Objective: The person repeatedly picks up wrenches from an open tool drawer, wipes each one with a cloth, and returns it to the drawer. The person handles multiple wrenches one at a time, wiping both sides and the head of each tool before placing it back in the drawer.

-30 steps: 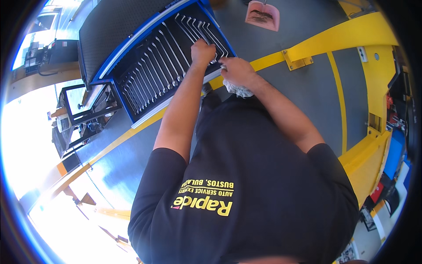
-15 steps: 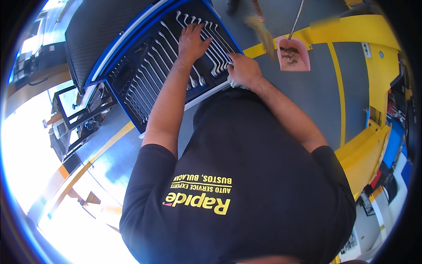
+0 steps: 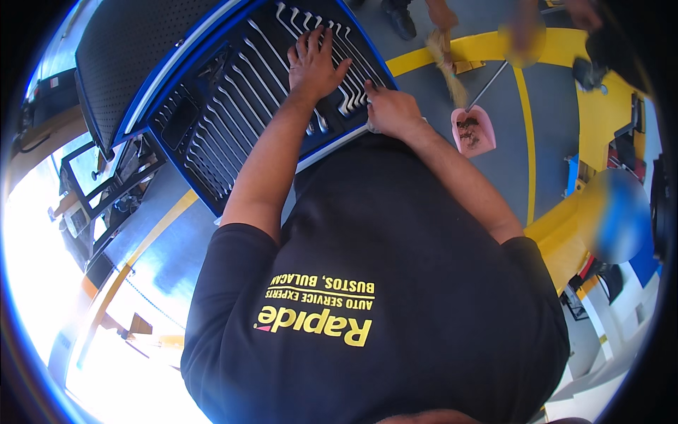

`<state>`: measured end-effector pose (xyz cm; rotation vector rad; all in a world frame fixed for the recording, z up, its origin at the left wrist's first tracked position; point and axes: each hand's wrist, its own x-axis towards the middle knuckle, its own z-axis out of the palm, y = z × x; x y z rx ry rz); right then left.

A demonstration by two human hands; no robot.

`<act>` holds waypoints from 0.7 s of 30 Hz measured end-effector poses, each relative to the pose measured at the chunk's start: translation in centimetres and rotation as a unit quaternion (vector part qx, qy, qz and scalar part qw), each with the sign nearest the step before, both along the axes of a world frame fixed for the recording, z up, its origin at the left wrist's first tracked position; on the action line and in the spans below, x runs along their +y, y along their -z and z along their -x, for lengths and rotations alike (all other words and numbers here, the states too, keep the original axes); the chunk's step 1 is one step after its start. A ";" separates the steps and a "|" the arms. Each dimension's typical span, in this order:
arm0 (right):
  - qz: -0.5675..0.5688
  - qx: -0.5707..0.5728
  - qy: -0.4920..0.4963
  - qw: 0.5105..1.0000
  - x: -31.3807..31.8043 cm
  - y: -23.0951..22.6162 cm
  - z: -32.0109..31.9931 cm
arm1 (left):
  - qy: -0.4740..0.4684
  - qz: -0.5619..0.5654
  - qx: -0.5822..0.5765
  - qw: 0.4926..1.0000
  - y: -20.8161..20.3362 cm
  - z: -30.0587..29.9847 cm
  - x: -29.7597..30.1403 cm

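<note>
A blue-edged tool drawer stands pulled out in front of me, with rows of silver combination wrenches laid in its dark tray. My left hand rests over the long wrenches towards the drawer's right side, its fingers spread. At the drawer's near right corner is my right hand, fingers curled and the index finger at the edge. A bit of crumpled white cloth shows beneath that hand, mostly hidden by it.
Right of the drawer, a person's hand holds a straw broom above a pink dustpan containing dark debris. A yellow metal frame rises at the right. A black perforated panel borders the drawer on the left.
The broom and dustpan have shifted, and more of the sweeping person has come into view. My left hand has spread its fingers more over the wrenches. Less of the white cloth shows.
</note>
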<state>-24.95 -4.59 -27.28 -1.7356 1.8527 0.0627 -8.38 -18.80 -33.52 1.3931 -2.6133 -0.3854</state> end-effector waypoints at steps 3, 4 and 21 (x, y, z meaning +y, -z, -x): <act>0.044 -0.192 0.121 0.973 0.0 1.4 2.6 | -0.004 -0.017 -0.001 1.000 -0.7 0.3 -0.1; 0.020 -0.293 0.209 0.933 -0.1 2.0 3.5 | -0.004 -0.031 -0.001 1.000 -1.0 0.4 -0.2; -0.052 -0.758 0.485 0.433 5.3 4.0 6.9 | -0.120 0.002 0.006 0.993 -5.8 6.7 -3.0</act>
